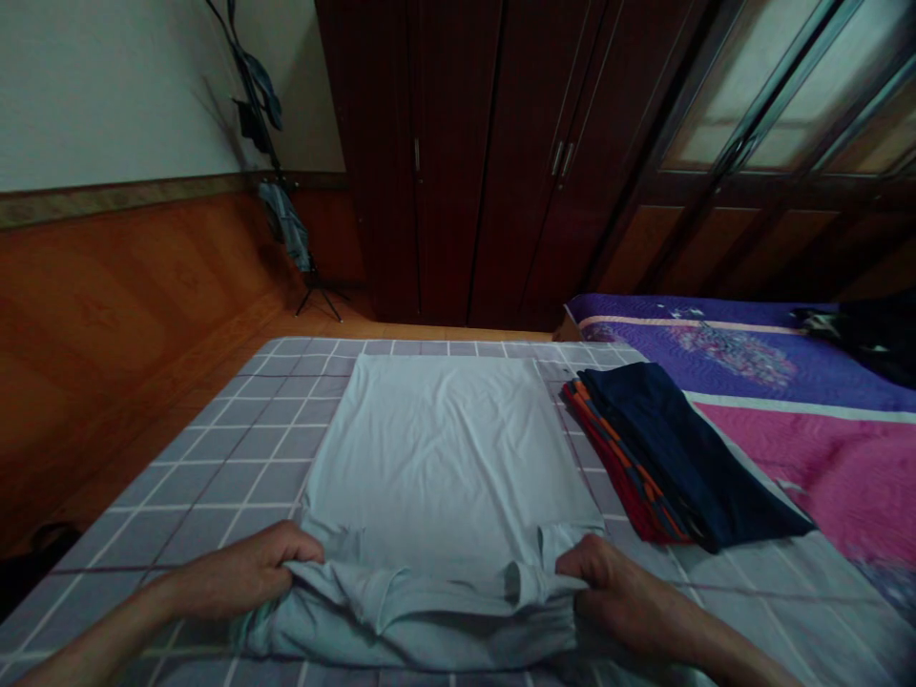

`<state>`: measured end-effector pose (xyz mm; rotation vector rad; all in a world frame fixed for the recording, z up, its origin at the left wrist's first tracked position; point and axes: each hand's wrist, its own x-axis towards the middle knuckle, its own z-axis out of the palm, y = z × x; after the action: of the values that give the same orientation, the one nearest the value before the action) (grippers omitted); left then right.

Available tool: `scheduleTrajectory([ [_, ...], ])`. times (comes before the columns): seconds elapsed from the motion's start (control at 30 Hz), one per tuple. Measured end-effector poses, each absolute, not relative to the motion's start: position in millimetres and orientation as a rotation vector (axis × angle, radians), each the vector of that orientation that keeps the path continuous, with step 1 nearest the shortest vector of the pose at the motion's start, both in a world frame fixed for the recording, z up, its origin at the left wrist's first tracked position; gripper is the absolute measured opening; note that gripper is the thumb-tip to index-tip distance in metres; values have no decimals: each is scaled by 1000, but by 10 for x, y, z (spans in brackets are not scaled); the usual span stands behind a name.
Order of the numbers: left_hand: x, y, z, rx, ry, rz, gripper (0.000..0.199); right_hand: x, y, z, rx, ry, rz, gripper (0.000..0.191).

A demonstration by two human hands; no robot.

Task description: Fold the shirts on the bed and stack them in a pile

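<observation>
A pale grey-white shirt [450, 458] lies spread on the checked bedsheet, its far end flat and lightly wrinkled, its near end bunched and folded over around the collar. At the near left, my left hand [247, 571] pinches the cloth between thumb and fingers. My right hand [619, 592] grips the same shirt on the near right side, fingers closed on the fabric. Right of the shirt sits a stack of folded clothes [687, 458], dark blue on top with orange and red edges below.
The grey checked bed [236, 444] bears the shirt and stack. A second bed with a purple and pink cover [751, 363] adjoins at right, dark cloth [873, 334] on it. Behind stand a dark red wardrobe [458, 191] and a coat stand [261, 124] with garments.
</observation>
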<state>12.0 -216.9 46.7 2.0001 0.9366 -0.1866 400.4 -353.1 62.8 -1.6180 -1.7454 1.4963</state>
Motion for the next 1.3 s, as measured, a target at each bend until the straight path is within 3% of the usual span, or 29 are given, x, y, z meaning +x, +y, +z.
scheduleTrajectory([
  [0.1,297,-1785,563,1719,826,-164,22,4143,-3135,703,-1587,-1555,1708,15],
  [0.3,589,-969,690,1552,789,-51,23,4454,-2257,756,-1820,-1350,1645,17],
  [0.47,849,-254,660,1508,824,95,31,4644,-1496,671,-1869,-1364,1500,14],
  [0.67,1118,499,379,1596,973,234,27,4864,-701,382,-1989,-1418,1211,12],
  [0.87,1108,616,-65,1779,1168,531,39,4986,-585,44,-2027,-1490,856,14],
  [1.03,1143,616,-138,1901,1284,656,34,4979,-627,-43,-2079,-1524,610,28],
  [1.3,1214,597,-122,2089,1499,746,25,4990,-639,54,-2267,-1588,309,32],
])
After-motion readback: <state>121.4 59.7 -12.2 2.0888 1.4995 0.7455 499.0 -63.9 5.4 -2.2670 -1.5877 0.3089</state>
